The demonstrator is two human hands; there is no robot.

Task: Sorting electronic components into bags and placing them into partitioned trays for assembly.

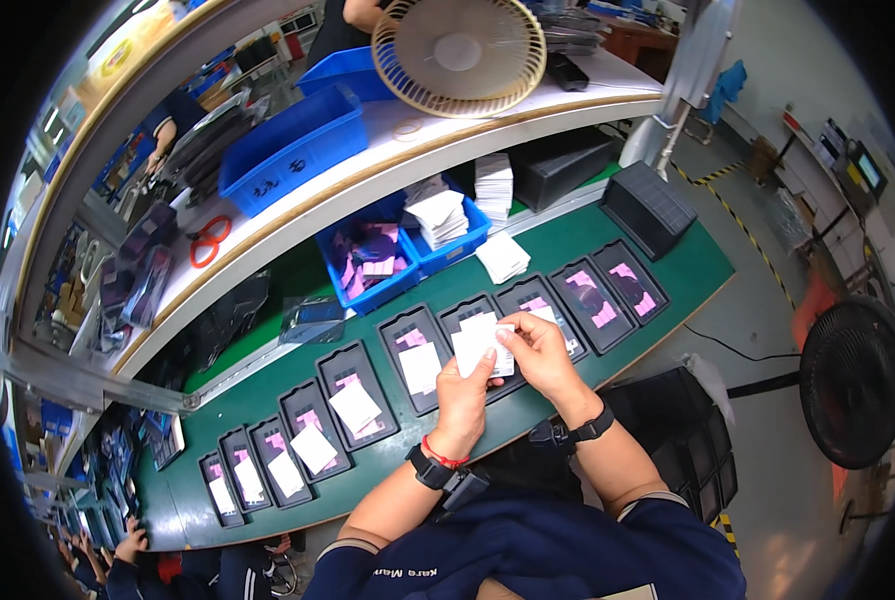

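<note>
My left hand [461, 408] holds a small stack of white paper slips [473, 345], its thumb lying over the front. My right hand [542, 357] pinches the upper right edge of the same slips with thumb and fingers. Both hands are above a black tray [451, 318] in the middle of a row. Other trays to the left each have a white slip [355, 409] lying over pink pieces. The two trays at the right end show pink pieces [604, 315] and no white slip on top.
Behind the row stand a blue bin [355, 303] of pink pieces and a blue bin [479, 232] of white slips. A loose stack of slips [503, 258] lies on the green table [189, 500]. A shelf above carries a fan [457, 55]; another fan [853, 382] stands right.
</note>
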